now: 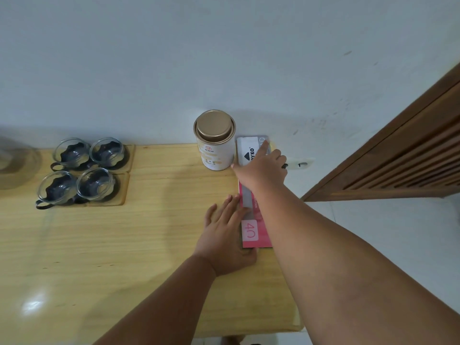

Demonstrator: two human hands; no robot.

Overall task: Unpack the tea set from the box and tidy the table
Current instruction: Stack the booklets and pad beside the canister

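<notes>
My left hand point(227, 235) lies flat, fingers spread, against the pink box point(251, 230); my right hand point(263, 168), released with its forefinger out, touches the white pack point(246, 150) just right of the tea tin point(215, 140).

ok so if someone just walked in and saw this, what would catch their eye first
Probably the two bare arms reaching across the wooden table: the left hand lies flat beside a pink box at the right edge, while the right hand stretches to a white packet by the wall. Next, the white tin with a gold lid at the back, and four glass cups on wooden coasters at far left.
</notes>
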